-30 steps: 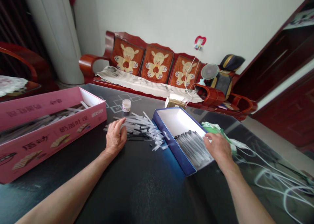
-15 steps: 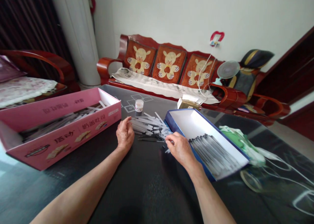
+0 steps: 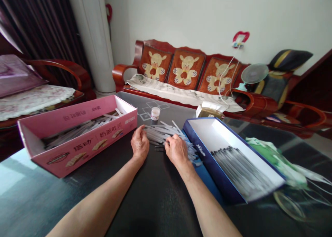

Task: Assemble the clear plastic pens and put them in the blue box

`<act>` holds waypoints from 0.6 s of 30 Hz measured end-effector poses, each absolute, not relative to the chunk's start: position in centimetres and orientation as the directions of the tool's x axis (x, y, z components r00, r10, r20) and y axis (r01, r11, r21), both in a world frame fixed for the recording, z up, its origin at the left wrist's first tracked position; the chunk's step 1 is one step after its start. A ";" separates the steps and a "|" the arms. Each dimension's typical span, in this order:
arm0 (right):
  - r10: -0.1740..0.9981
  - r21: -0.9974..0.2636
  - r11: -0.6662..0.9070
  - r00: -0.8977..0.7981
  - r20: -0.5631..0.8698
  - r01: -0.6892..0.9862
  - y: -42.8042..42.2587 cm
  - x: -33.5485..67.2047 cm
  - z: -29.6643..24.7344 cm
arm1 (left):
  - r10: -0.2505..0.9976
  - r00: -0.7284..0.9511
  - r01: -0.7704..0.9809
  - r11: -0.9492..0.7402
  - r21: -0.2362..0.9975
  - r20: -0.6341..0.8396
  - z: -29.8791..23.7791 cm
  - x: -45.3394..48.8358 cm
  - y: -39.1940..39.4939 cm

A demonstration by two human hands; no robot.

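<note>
At the near side of the dark table [image 3: 155, 202], the left hand [image 3: 140, 143] is cupped beside a heap of pale tubes [image 3: 158, 131], and the right hand [image 3: 176, 148] bends its fingers over the heap's near edge; I cannot tell whether either grips one. Right of the heap, a blue box [image 3: 200, 150] holds dark-tipped tubes [image 3: 238, 171] in a row; left, a pink box [image 3: 103, 140] holds more. Beyond stand a small tub [image 3: 155, 114] and, farther, a wooden sofa [image 3: 121, 73].

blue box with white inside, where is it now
In the head view, the blue box stands on the black tabletop, right of the right hand and the loose pile of translucent plastic tubes.
</note>
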State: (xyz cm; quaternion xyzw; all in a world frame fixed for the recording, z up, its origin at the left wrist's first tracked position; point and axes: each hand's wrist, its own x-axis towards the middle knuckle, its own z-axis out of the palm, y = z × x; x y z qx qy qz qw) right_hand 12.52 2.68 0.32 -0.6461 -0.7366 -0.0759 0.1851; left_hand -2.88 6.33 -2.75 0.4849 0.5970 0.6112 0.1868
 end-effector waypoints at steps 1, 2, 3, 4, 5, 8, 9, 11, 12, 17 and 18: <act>0.924 -0.125 0.147 -0.092 0.371 0.981 2.6 12.4 0.2 | 0.811 -0.462 0.348 -0.206 0.915 0.359 -2.7 -2.9 6.3; 0.925 -0.126 0.142 -0.087 0.371 0.982 2.6 12.4 0.2 | 0.814 -0.463 0.346 -0.198 0.917 0.351 -2.6 -2.9 6.3; 0.924 -0.129 0.140 -0.082 0.372 0.982 2.5 12.4 0.3 | 0.815 -0.463 0.348 -0.195 0.917 0.349 -2.6 -2.8 6.2; 0.923 -0.136 0.140 -0.079 0.376 0.981 2.3 12.4 0.4 | 0.813 -0.461 0.353 -0.199 0.914 0.355 -2.4 -2.8 6.1; 0.921 -0.148 0.142 -0.076 0.383 0.979 2.1 12.5 0.5 | 0.811 -0.457 0.358 -0.207 0.910 0.365 -2.3 -2.7 5.9; 0.907 -0.237 0.155 -0.044 0.418 0.959 1.4 13.1 1.1 | 0.817 -0.427 0.363 -0.238 0.901 0.388 -1.9 -2.4 5.4; 0.902 -0.285 0.158 -0.021 0.431 0.945 1.2 13.3 1.3 | 0.824 -0.408 0.369 -0.245 0.896 0.393 -1.8 -2.4 5.3; 0.897 -0.383 0.160 0.028 0.441 0.910 0.7 13.6 1.5 | 0.839 -0.361 0.400 -0.256 0.880 0.408 -1.6 -2.3 5.1; 0.897 -0.423 0.163 0.044 0.439 0.891 0.5 13.7 1.6 | 0.843 -0.334 0.426 -0.265 0.865 0.422 -1.6 -2.3 5.0; 0.903 -0.479 0.203 0.026 0.430 0.854 -0.5 12.3 1.1 | 0.855 -0.205 0.467 -0.342 0.815 0.476 -1.3 -2.2 4.5; 0.902 -0.478 0.211 0.019 0.432 0.852 -0.7 11.8 0.9 | 0.864 -0.192 0.437 -0.349 0.829 0.465 -1.2 -2.2 4.5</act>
